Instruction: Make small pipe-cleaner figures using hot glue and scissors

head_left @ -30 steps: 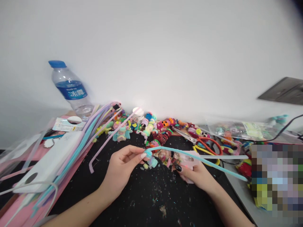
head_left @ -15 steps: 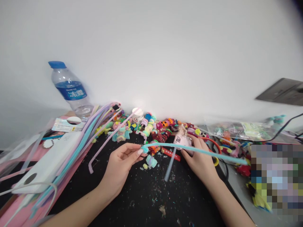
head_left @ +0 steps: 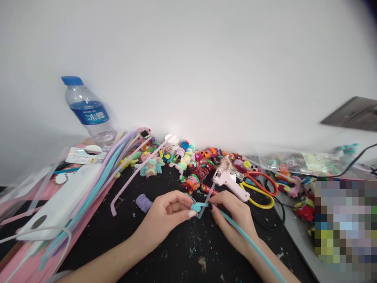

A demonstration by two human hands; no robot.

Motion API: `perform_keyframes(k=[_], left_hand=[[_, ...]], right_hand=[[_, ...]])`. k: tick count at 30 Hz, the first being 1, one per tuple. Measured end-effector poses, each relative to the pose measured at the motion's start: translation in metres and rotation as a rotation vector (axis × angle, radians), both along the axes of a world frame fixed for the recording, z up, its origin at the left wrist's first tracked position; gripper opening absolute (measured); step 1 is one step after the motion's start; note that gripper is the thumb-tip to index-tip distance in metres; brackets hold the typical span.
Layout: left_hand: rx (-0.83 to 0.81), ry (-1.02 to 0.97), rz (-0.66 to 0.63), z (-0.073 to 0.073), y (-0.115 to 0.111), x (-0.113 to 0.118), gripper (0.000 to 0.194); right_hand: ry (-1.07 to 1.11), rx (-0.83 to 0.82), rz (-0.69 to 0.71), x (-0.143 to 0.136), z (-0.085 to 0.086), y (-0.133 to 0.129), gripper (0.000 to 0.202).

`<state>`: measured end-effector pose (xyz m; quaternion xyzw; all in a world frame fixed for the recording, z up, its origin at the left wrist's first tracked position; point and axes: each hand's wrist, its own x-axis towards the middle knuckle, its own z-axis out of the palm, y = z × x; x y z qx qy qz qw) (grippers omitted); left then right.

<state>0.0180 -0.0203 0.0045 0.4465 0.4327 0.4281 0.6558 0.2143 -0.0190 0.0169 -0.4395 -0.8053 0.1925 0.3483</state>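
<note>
Over the black work surface, my left hand (head_left: 169, 212) pinches the small curled end of a light-blue pipe cleaner (head_left: 249, 237). Close beside it, the thumb and forefinger of my right hand (head_left: 235, 220) grip the same strand, whose long tail runs down along my right forearm. A pale pink glue gun (head_left: 231, 184) lies just beyond my right hand, its translucent glue stick (head_left: 210, 192) slanting down behind the fingers. To the left of my left hand rests a fuzzy purple coil (head_left: 143, 202).
Pastel pipe cleaners (head_left: 108, 169) lie bundled at the left, near a leaning water bottle (head_left: 90, 112). Colourful fuzzy figures (head_left: 151, 165) line the wall, with a white cup (head_left: 171, 143) among them. Orange-and-yellow-handled tools (head_left: 263, 194) and a black cable (head_left: 277, 226) lie at the right.
My right hand has let go of the glue gun and come nearer to grip the pipe cleaner. My left hand has moved right and down with the curled end. The purple coil has come into view.
</note>
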Motion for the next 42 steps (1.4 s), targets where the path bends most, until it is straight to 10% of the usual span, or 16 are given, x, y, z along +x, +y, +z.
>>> perform_keyframes(k=[42], left_hand=[[-0.272,-0.214,0.142,-0.001,-0.010,0.008,0.018]], right_hand=[[0.115,-0.228,-0.046,-0.019,-0.013,-0.012,0.015]])
